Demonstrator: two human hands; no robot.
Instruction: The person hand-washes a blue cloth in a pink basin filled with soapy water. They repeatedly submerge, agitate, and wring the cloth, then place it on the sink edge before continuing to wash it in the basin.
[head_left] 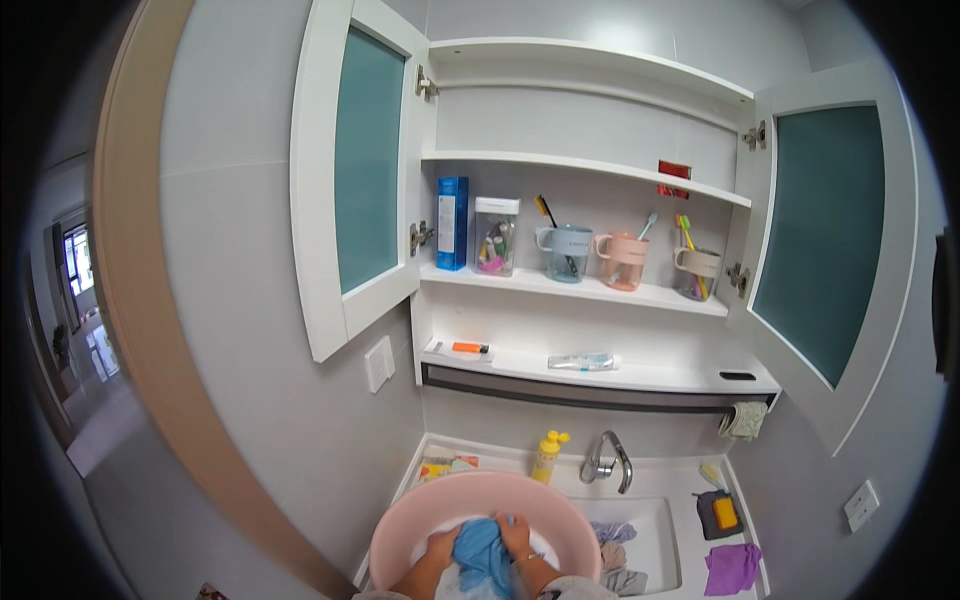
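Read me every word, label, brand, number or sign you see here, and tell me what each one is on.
None can be read clearly.
Blue box: print too small.
Light blue cup: mark too small.
White tube: print blurred.
Yellow bottle: label too blurred.

Two hands (440, 548) (515, 537) are holding one blue cloth (482, 553) in one basin (397, 525). Three cups (568, 252) (624, 270) (698, 264) are standing between two cabinet doors (372, 170) (825, 235).

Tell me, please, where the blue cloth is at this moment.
In the head view, the blue cloth is at lower centre, inside the pink basin, between the left grip and right grip; the sink lies to its right.
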